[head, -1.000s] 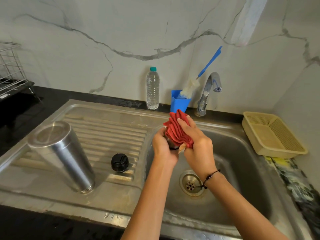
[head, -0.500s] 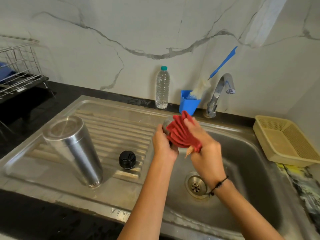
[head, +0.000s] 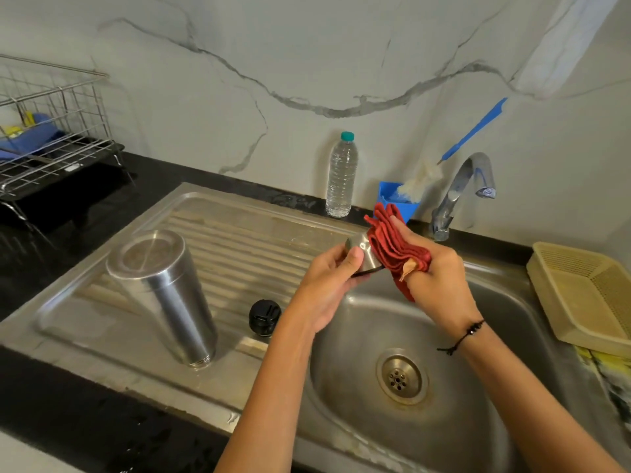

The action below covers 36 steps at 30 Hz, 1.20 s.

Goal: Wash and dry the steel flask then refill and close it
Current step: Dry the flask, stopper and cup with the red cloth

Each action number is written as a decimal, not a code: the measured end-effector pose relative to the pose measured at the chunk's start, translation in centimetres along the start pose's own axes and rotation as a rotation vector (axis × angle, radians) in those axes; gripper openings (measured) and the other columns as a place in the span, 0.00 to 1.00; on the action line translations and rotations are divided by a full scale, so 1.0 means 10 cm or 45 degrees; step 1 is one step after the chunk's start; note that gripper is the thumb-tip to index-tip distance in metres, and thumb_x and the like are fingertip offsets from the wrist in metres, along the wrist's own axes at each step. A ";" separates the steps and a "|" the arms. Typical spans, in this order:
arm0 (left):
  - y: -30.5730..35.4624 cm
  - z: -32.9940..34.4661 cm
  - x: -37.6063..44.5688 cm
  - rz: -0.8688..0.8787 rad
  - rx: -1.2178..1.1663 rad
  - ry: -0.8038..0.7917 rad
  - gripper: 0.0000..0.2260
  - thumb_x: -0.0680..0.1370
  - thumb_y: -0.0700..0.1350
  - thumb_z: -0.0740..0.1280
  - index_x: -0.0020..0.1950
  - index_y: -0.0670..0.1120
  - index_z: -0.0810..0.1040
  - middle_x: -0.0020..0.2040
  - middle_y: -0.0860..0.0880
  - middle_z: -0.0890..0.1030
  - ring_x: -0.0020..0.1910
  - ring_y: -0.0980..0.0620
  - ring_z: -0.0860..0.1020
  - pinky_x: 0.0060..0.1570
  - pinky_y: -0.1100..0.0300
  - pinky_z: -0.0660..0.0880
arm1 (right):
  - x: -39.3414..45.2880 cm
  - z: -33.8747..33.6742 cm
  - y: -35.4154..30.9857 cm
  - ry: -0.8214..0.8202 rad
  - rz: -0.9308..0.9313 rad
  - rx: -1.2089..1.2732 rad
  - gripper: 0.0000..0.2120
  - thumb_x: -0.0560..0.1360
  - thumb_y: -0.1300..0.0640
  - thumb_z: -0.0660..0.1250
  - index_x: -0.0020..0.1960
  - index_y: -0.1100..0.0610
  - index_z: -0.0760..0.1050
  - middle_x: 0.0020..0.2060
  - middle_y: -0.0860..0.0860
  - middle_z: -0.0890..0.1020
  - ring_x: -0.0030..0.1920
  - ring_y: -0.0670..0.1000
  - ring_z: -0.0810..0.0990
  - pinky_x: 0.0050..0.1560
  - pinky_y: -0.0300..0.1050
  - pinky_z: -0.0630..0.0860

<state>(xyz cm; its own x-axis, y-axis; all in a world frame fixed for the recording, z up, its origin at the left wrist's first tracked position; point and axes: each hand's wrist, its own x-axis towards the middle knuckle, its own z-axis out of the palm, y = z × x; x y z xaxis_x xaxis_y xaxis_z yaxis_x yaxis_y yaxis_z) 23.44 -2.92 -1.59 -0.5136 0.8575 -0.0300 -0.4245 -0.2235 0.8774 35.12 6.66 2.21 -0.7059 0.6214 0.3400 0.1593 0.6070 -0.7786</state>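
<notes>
Arms: two bare forearms, no sleeves in view, entering from about 6 o'clock.
Left hand (head: 327, 285): bare, no ring or glove visible; short thumbnail showing.
Right hand (head: 440, 288): bare, no glove.
Right wrist: thin black cord bracelet (head: 469, 332) with small dark beads, a knotted loose end hanging toward 7 o'clock.
Left wrist: nothing worn.

red cloth (head: 396, 247) slid back off the steel cup (head: 362, 250), cup's rounded end now bared, left hand (head: 327, 285) turned
</notes>
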 end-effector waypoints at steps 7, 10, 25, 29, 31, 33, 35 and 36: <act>0.02 -0.11 0.08 -0.044 0.338 0.241 0.17 0.67 0.47 0.76 0.53 0.47 0.79 0.50 0.47 0.83 0.50 0.51 0.81 0.58 0.52 0.76 | 0.21 0.08 0.05 -0.089 0.114 0.041 0.19 0.76 0.62 0.65 0.65 0.51 0.73 0.58 0.43 0.78 0.60 0.41 0.75 0.58 0.21 0.64; 0.11 -0.23 0.20 0.027 0.851 0.475 0.22 0.66 0.50 0.76 0.57 0.51 0.74 0.53 0.50 0.80 0.53 0.52 0.79 0.53 0.58 0.75 | 0.32 0.20 0.13 0.020 0.184 0.038 0.21 0.76 0.65 0.64 0.67 0.54 0.72 0.57 0.45 0.78 0.59 0.43 0.75 0.55 0.20 0.64; -0.03 -0.81 0.58 -0.090 1.988 0.499 0.28 0.75 0.47 0.71 0.71 0.41 0.65 0.65 0.40 0.69 0.64 0.42 0.68 0.62 0.55 0.65 | 0.46 0.69 0.36 -0.212 0.341 -0.307 0.26 0.74 0.68 0.62 0.69 0.52 0.68 0.57 0.55 0.80 0.59 0.56 0.76 0.62 0.47 0.72; -0.05 -0.84 0.60 -0.166 1.982 0.456 0.28 0.74 0.44 0.72 0.70 0.40 0.65 0.67 0.40 0.68 0.63 0.41 0.70 0.60 0.55 0.68 | 0.45 0.68 0.40 -0.195 0.351 -0.320 0.25 0.74 0.68 0.62 0.68 0.52 0.70 0.57 0.55 0.80 0.59 0.56 0.76 0.62 0.47 0.72; -0.05 -0.84 0.59 -0.197 1.956 0.451 0.28 0.74 0.43 0.72 0.70 0.40 0.65 0.67 0.41 0.68 0.63 0.42 0.71 0.59 0.55 0.69 | 0.44 0.67 0.41 -0.188 0.342 -0.319 0.24 0.74 0.67 0.62 0.68 0.52 0.70 0.58 0.54 0.80 0.60 0.56 0.76 0.63 0.48 0.72; -0.06 -0.84 0.59 -0.221 1.948 0.442 0.28 0.74 0.43 0.72 0.70 0.40 0.65 0.67 0.40 0.68 0.63 0.41 0.72 0.57 0.55 0.69 | 0.42 0.64 0.42 -0.179 0.331 -0.318 0.24 0.74 0.67 0.62 0.68 0.53 0.70 0.59 0.54 0.79 0.60 0.56 0.76 0.63 0.48 0.72; -0.06 -0.85 0.57 -0.250 1.956 0.446 0.28 0.75 0.44 0.71 0.70 0.39 0.64 0.67 0.40 0.68 0.63 0.41 0.71 0.58 0.54 0.69 | 0.42 0.64 0.41 -0.192 0.330 -0.329 0.23 0.75 0.66 0.62 0.68 0.53 0.70 0.58 0.55 0.80 0.60 0.56 0.76 0.62 0.47 0.72; -0.06 -0.85 0.57 -0.262 1.962 0.441 0.28 0.75 0.44 0.71 0.71 0.39 0.64 0.67 0.40 0.69 0.63 0.41 0.71 0.59 0.54 0.69 | 0.41 0.62 0.41 -0.192 0.340 -0.332 0.23 0.74 0.66 0.62 0.68 0.53 0.70 0.58 0.55 0.80 0.59 0.56 0.76 0.62 0.47 0.72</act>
<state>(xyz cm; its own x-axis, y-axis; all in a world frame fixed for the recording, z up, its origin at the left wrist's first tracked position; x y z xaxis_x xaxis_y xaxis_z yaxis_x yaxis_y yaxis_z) 14.45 -1.84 -6.38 -0.7738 0.6224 -0.1181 0.5118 0.7240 0.4625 28.56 8.64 -2.89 -0.7062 0.7065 0.0472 0.5072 0.5513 -0.6624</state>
